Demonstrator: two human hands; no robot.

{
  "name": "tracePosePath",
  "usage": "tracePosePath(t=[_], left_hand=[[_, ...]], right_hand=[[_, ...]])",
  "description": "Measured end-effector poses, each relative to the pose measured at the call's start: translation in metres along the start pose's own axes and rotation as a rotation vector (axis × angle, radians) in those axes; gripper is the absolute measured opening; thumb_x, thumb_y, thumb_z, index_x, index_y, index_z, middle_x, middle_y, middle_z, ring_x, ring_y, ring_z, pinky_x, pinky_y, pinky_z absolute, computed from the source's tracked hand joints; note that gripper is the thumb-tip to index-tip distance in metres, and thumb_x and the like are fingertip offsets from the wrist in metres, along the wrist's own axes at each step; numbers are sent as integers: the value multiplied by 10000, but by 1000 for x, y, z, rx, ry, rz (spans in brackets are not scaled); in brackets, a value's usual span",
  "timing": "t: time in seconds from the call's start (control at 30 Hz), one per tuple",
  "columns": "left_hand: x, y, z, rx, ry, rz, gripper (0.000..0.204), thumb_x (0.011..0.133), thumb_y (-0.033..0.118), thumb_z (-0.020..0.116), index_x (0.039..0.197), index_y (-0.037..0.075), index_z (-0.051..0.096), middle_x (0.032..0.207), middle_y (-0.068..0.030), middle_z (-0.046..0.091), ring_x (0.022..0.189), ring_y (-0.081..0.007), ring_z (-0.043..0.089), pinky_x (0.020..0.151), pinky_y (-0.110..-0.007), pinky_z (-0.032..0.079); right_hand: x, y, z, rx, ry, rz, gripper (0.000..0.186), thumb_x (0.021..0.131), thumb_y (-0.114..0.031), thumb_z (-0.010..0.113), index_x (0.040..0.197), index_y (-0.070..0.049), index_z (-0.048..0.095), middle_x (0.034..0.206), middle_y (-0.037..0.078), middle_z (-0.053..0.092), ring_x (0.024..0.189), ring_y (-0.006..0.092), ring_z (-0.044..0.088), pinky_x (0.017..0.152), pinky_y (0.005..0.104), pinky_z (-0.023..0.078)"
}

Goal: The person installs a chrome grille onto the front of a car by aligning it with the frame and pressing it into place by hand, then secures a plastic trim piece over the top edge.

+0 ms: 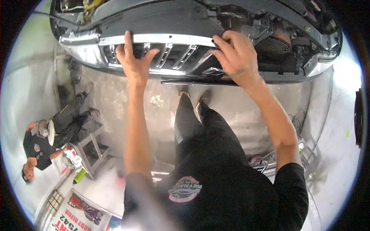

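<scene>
A dark car front end (154, 19) spans the top, with a slatted chrome grille (167, 54) and a bright strip (185, 39) along the grille's upper edge. My left hand (134, 63) rests on the strip's left part, index finger stretched over it and thumb spread out. My right hand (239, 57) has its bent fingers around the strip's right end, beside an opening that shows a round fan grille (275, 44). A dark bar (192, 82) runs below the grille. What lies under my right fingertips is partly hidden.
My legs stand on a pale floor (154, 115). At left a person (38, 150) in dark clothing is beside a metal stand (91, 152), with a green bottle (79, 176) nearby. A printed banner (77, 213) lies lower left; metal frames (308, 158) sit lower right.
</scene>
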State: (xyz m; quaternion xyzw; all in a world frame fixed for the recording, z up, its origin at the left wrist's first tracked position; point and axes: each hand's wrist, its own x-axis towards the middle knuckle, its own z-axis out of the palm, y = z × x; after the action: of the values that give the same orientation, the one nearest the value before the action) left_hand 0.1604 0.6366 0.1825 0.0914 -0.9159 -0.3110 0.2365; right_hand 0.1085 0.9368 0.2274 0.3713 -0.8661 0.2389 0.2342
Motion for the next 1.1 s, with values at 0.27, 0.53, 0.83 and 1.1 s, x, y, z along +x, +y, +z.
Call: tracePosePath(t=[0.27,0.53,0.83,1.1], left_hand=[[-9,-14,-1,13,62,16,1078,658,397,903,1561,232,337,1498,-343,267,1361,-471,369,1052,-554,436],[-46,-45,-10,20,177,-159,1002,797,353,817,1573,81,246,1600,-319,120,1458,-523,188,1171,-551,277],[-48,-69,-1,-122,185,-165,900,752,346,838,1510,120,409,1613,-344,49,1459,-589,101,1173,-611,218],[-47,-79,-11,-77,151,-122,806,756,384,839,1476,242,505,1640,-221,181,1477,-503,202,1159,-617,225]], right_hand=[[10,-18,3,-81,22,26,365,774,-184,793,1100,-51,698,1061,115,613,942,292,603,796,393,494],[6,-32,3,-44,-34,84,321,781,-53,792,1077,32,704,1072,145,599,930,296,596,804,377,489],[7,-47,9,-147,-57,174,310,824,-38,760,1123,23,711,1084,148,618,1006,299,615,879,380,496],[8,-48,2,-349,-107,146,321,828,-105,763,1134,-25,708,1104,161,634,1007,337,619,902,408,488]])
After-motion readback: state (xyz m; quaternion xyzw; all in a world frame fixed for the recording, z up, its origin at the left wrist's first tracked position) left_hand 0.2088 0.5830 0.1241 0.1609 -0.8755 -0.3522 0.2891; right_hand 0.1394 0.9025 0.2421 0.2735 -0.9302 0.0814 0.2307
